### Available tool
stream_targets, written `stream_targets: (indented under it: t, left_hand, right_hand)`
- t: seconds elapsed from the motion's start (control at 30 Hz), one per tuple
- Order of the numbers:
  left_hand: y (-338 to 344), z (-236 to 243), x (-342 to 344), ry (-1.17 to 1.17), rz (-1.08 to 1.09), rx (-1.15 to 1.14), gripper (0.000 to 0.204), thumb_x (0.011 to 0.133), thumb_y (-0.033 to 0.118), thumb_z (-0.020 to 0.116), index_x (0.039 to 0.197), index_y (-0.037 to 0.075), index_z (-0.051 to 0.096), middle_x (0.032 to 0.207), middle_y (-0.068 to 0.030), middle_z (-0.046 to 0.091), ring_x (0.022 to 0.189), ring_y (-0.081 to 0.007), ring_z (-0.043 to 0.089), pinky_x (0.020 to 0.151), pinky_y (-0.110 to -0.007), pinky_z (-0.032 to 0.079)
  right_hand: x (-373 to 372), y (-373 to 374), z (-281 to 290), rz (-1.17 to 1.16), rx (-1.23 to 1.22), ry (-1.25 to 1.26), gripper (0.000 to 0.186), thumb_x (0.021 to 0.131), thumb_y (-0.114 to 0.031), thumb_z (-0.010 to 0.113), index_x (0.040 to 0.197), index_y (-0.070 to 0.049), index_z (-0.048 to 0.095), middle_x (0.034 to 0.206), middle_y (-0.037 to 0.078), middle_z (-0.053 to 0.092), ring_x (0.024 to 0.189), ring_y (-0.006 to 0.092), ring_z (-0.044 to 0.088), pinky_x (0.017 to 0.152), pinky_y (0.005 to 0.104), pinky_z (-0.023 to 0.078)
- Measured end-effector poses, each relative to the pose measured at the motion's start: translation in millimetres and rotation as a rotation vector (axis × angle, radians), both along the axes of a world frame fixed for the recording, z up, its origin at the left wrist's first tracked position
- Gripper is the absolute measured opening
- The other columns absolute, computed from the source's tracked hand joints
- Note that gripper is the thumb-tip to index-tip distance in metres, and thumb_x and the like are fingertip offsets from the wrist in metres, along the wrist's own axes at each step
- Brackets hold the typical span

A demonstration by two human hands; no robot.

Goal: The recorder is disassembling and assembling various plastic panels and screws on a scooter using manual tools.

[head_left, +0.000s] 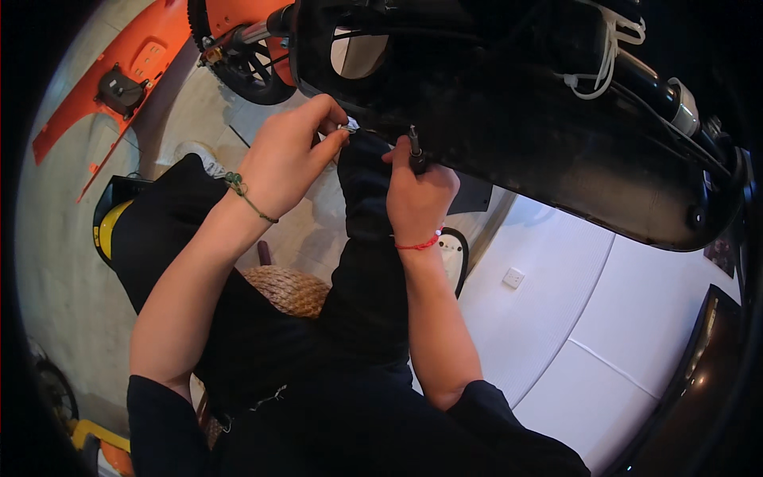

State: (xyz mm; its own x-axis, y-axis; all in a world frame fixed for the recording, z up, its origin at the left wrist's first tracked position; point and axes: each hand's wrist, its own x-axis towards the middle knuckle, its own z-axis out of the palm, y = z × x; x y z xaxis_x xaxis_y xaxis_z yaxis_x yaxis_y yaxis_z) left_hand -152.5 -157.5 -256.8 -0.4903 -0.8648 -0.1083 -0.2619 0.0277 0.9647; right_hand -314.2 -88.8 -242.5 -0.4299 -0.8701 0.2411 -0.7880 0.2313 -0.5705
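My left hand (290, 147) is closed in a pinch on a small silvery-white piece (350, 125), too small to make out exactly. It is close to the lower edge of a large black vehicle body panel (509, 135). To its right, my right hand (421, 195) wraps around a dark screwdriver (416, 151), whose metal tip points up toward the panel. Most of the handle is hidden in the palm. The tip seems apart from any fastener, though the dark panel makes contact hard to judge.
Orange body panels (75, 119) lie on the floor at the far left, beside a black wheel (254, 75). White cables (608, 60) hang bundled at the upper right. Below my knees is a woven seat (290, 290). A white wall (540, 238) with a socket (513, 277) stands right.
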Motion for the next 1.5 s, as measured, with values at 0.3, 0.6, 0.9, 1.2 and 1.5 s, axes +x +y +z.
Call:
stream_targets:
  t: [0.3,0.6,0.9,1.2,1.5]
  left_hand:
    - [2,-5,-9,-0.026,-0.001,-0.044,0.014,0.087,0.007,0.059,0.098,-0.001,0.054,0.085,-0.0123,0.066,0.079,-0.0177,0.066,0.066,-0.028,0.049]
    - [8,-16,-20,-0.168,-0.01,-0.394,0.014,0.087,0.008,0.059,0.099,0.003,0.055,0.083,-0.0182,0.06,0.077,-0.0359,0.059,0.066,-0.04,0.047]
    - [14,-20,-26,-0.1,0.021,-0.228,0.01,0.093,0.01,0.049,0.097,0.001,0.049,0.08,-0.0186,0.056,0.077,-0.0367,0.056,0.067,-0.04,0.044]
    - [11,-50,-44,0.707,0.137,0.892,0.025,0.093,0.026,0.042,0.087,0.004,0.052,0.074,-0.0046,0.054,0.055,-0.0077,0.043,0.053,-0.021,0.034]
    - [25,-45,-56,1.018,0.185,1.066,0.023,0.096,0.028,0.043,0.092,0.007,0.051,0.074,-0.0023,0.051,0.058,-0.0066,0.042,0.053,-0.022,0.034]
  right_hand:
    - [-4,-1,-5,-0.035,-0.058,-0.046,0.022,0.084,-0.013,0.061,0.068,0.001,0.067,0.06,0.011,0.064,0.054,0.0192,0.062,0.055,0.03,0.044]
    - [-4,-4,-1,-0.015,0.01,-0.09,0.008,0.074,-0.013,0.069,0.075,-0.005,0.068,0.073,0.015,0.064,0.069,0.0352,0.062,0.061,0.0389,0.047]
    - [-4,-5,-17,-0.07,-0.099,-0.193,0.009,0.075,-0.013,0.069,0.078,-0.004,0.067,0.073,0.015,0.064,0.068,0.0347,0.061,0.062,0.0387,0.047]
    - [-5,-13,-4,0.056,-0.074,-0.044,0.013,0.085,-0.006,0.061,0.076,0.003,0.062,0.061,0.005,0.062,0.055,0.0119,0.058,0.055,0.026,0.044]
    - [9,-14,18,-0.02,0.133,-0.217,0.007,0.088,-0.005,0.057,0.082,0.0,0.058,0.065,0.002,0.058,0.06,0.0091,0.052,0.059,0.024,0.04]
